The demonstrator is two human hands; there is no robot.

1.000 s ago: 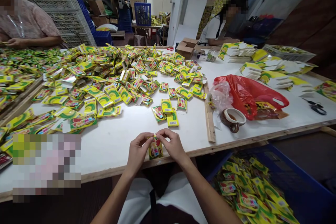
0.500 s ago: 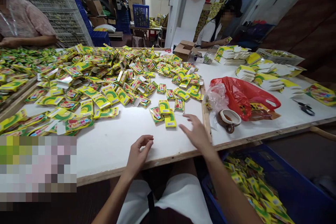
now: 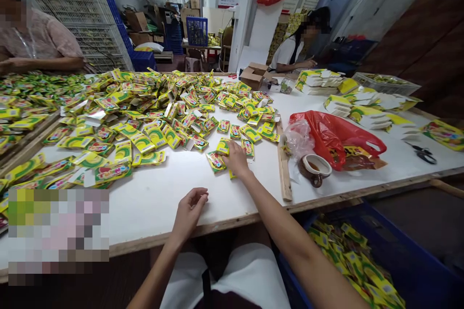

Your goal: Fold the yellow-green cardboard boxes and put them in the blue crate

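Note:
My right hand (image 3: pixel 235 159) reaches forward and lies on a small yellow-green flat packet (image 3: pixel 232 173) on the white table (image 3: pixel 163 188), fingers pressed down over it among a few loose packets (image 3: pixel 216 161). My left hand (image 3: pixel 190 210) rests near the table's front edge, fingers loosely curled and holding nothing. A big heap of the same yellow-green packets (image 3: pixel 145 106) covers the far and left part of the table.
A blue crate (image 3: pixel 416 270) with several finished packets stands at my lower right. A red plastic bag (image 3: pixel 337 137), a brown cup (image 3: pixel 318 168), a wooden strip (image 3: pixel 283 164), stacked flat cartons (image 3: pixel 366 101) and scissors (image 3: pixel 423 152) lie right. Two other people sit at the far left and far right.
The packet both hands held a second ago has left them. My right hand swung out to the right, then came back forward onto a packet on the table. The left hand stayed put.

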